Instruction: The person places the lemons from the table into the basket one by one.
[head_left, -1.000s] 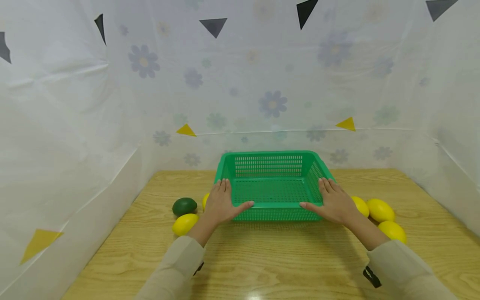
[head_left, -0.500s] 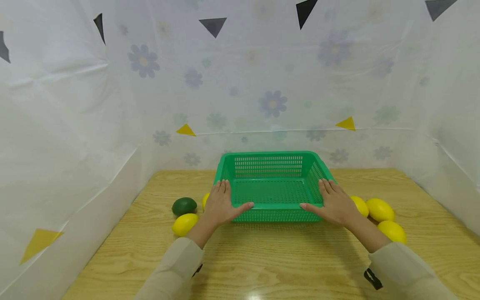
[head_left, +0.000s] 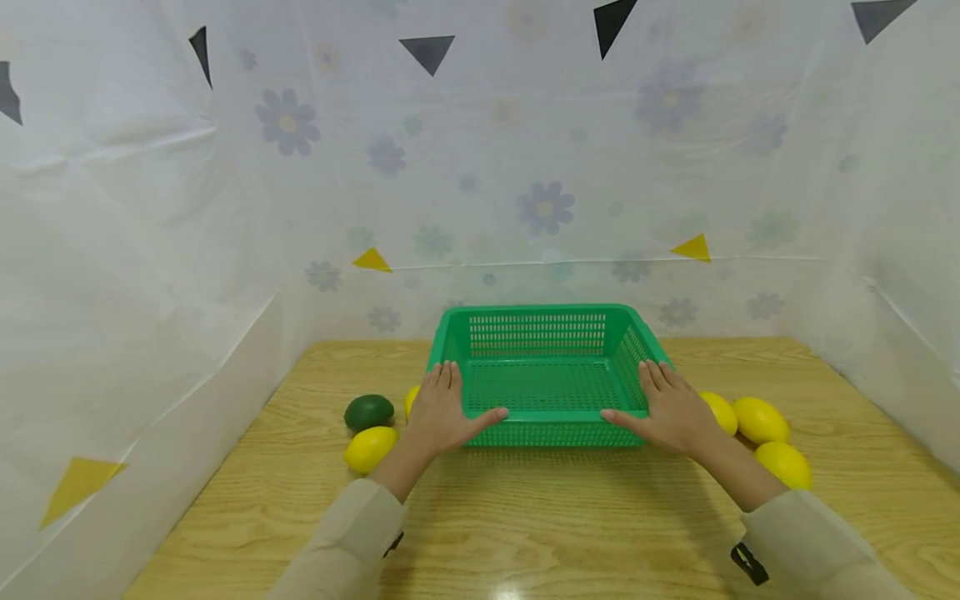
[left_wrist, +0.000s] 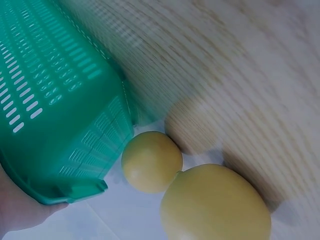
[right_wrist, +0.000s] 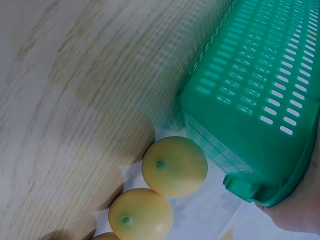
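A green plastic basket [head_left: 555, 415] with slotted walls stands on the table, with nothing inside it. My left hand [head_left: 441, 412] rests on its front left corner, fingers straight over the side rim and thumb stretched along the front rim. On the front right corner, my right hand [head_left: 673, 410] lies the same way, mirrored. In the left wrist view, the basket's outer wall [left_wrist: 50, 145] shows with the edge of the hand at its rim. The right wrist view has the basket's other end [right_wrist: 240, 135], the hand against its rim too.
Left of the basket lie a lemon [head_left: 371, 450], another lemon [head_left: 410, 402] partly behind the hand, and a dark green fruit [head_left: 368, 413]. Three lemons [head_left: 761, 420] sit close together on the right. White patterned sheeting [head_left: 480, 167] surrounds the wooden table [head_left: 525, 517].
The basket has slid very slightly towards me, with both hands still on its corners. The fruits have stayed in place.
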